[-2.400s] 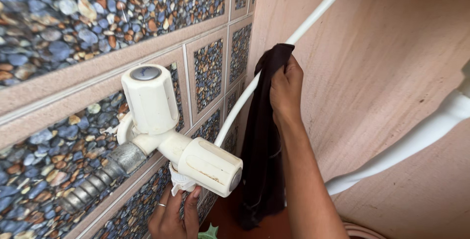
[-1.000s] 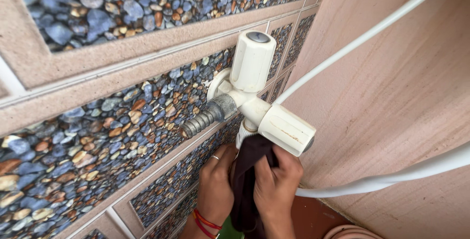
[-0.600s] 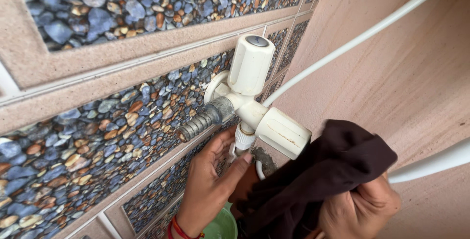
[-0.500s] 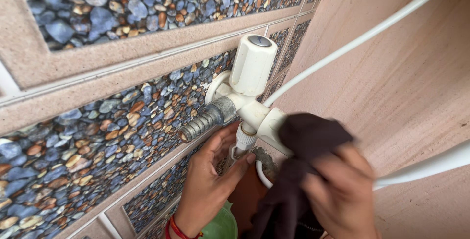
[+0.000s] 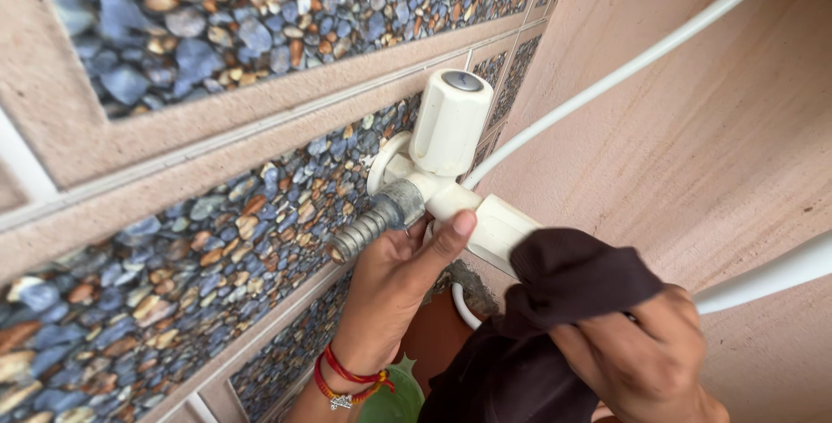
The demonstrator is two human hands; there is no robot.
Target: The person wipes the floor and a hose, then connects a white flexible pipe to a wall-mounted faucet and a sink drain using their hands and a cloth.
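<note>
Head view, looking down a wall (image 5: 173, 241) of pebble-pattern tiles that fills the picture from 7 o'clock to 12 o'clock. A ribbed grey spout (image 5: 374, 219) juts from the cream plastic tap (image 5: 438, 159) near the centre, its round knob (image 5: 451, 120) standing upright above the body. The left hand (image 5: 394, 280), red thread bracelets (image 5: 347, 377) at the wrist, reaches up from 6 o'clock; its fingers (image 5: 451, 232) curl around the underside of the tap, one fingertip pressed on the tap body just right of the spout. A thin white hose (image 5: 624, 63) runs from the tap up toward 1 o'clock along the plain pink wall (image 5: 711, 154). At 4 o'clock the right hand (image 5: 637, 354) bunches a dark brown cloth (image 5: 563, 284), fingers closed over it, and presses the cloth over the end of the tap's side outlet (image 5: 498, 228). A thicker white pipe (image 5: 763, 271) crosses at 3 o'clock, just beside that hand. Something green (image 5: 394, 397) shows at 6 o'clock, between the forearms; what it is cannot be told.
</note>
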